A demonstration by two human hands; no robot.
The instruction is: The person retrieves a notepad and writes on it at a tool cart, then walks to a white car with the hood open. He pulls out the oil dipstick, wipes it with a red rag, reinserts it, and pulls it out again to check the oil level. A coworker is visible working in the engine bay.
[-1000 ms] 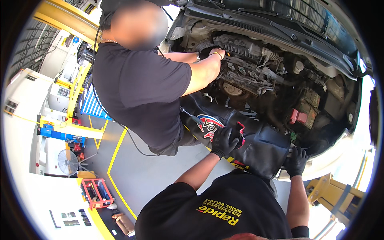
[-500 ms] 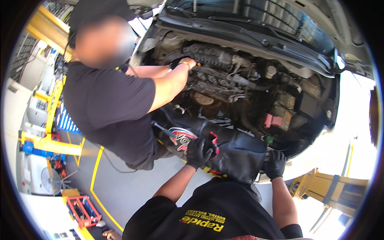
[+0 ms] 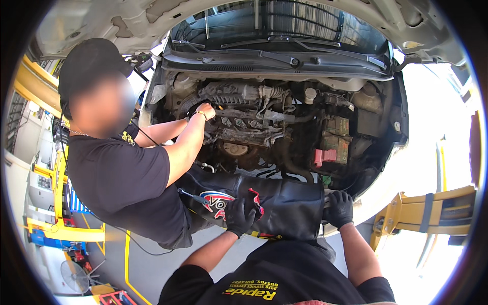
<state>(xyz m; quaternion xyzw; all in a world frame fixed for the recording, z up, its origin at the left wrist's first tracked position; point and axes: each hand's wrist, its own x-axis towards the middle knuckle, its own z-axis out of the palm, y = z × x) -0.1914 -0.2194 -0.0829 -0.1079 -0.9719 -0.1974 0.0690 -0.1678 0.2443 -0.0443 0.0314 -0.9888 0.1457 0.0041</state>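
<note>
My left hand (image 3: 240, 216), in a black glove, rests on the black fender cover (image 3: 297, 201) draped over the car's front edge. Its fingers are apart and nothing shows firmly gripped. A red and dark cloth (image 3: 257, 202) lies right beside its fingers. A screwdriver-like tool with a thin shaft and bluish handle (image 3: 195, 196) lies on the cover farther left. My right hand (image 3: 339, 209), also black-gloved, leans on the car's front edge at the cover's right end, its fingers over the edge. What lies beneath both palms is hidden.
A co-worker (image 3: 119, 173) at left reaches into the open engine bay, hands by the engine (image 3: 239, 122). The battery (image 3: 335, 137) with a red terminal cover (image 3: 325, 157) sits at right. The raised hood (image 3: 147, 15) overhangs. Yellow lift arms (image 3: 429, 213) flank the car.
My view has shifted, so the car appears farther left and more level. Both my hands stay at the cover and front edge. The co-worker still reaches into the engine.
</note>
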